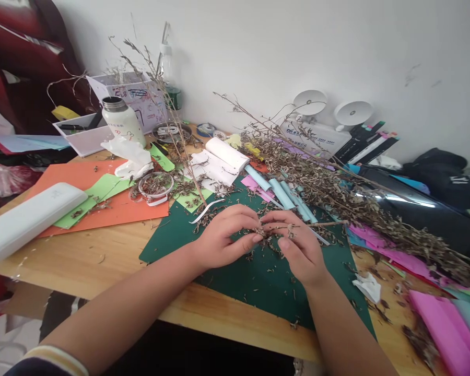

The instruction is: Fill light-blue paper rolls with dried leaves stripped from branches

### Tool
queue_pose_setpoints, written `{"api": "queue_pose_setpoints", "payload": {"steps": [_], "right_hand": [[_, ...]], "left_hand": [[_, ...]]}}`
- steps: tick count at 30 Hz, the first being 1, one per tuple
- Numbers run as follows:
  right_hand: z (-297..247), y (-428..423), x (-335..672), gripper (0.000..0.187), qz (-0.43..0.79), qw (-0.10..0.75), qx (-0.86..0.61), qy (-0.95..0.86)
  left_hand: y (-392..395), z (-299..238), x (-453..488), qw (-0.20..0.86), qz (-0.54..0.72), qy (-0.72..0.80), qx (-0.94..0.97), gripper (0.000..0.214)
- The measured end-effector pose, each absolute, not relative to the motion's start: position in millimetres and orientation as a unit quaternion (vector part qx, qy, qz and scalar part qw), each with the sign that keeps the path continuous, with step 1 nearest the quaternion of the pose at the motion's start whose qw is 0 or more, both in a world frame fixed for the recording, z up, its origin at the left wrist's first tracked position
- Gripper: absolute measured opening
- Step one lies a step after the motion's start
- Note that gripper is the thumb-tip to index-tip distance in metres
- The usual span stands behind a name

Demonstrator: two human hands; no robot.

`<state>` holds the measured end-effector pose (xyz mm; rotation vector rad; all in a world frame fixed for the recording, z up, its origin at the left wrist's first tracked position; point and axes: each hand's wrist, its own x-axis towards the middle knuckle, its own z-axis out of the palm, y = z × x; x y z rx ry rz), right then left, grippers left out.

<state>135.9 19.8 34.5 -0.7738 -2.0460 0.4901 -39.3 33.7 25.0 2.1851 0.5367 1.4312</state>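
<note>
My left hand (229, 237) and my right hand (300, 245) meet over a dark green mat (235, 282). Between their fingertips is a small dried plant sprig (267, 236) with brown, curled leaves. The left thumb and fingers pinch its left side, while the right fingers bend round its other side. Crumbled leaf bits lie scattered on the mat below. Just beyond the hands are rolled light blue paper tubes (282, 193) and a thin white strip (207, 210). A large heap of dried branches (329, 183) stretches along the right side.
Orange paper (141, 215), a white oblong device (35, 219) and a clear round container (155, 187) of leaf bits are on the left. An uncapped cream bottle (123, 122) stands behind them. Pink folded paper (446, 334) lies at front right, near crumpled white tissue (367, 286).
</note>
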Motion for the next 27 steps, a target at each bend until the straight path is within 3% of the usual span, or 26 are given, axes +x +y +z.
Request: {"api": "queue_pose_setpoints", "payload": {"steps": [6, 12, 20, 23, 27], "right_hand": [[28, 18, 132, 0.019, 0.201, 0.505, -0.357, -0.76], [31, 15, 129, 0.029, 0.246, 0.609, -0.269, -0.704], [34, 12, 129, 0.034, 0.231, 0.624, -0.249, -0.704], [36, 12, 127, 0.041, 0.23, 0.635, -0.25, -0.694], [35, 13, 128, 0.051, 0.215, 0.623, -0.237, -0.713]], "left_hand": [[33, 27, -37, 0.218, 0.517, 0.195, 0.804, 0.003], [29, 32, -36, 0.229, 0.484, 0.244, 0.809, 0.01], [25, 38, -34, 0.367, 0.425, 0.297, 0.772, 0.015], [26, 28, -31, 0.434, 0.436, 0.286, 0.735, 0.008], [27, 13, -28, 0.516, 0.469, 0.247, 0.673, 0.017]]}}
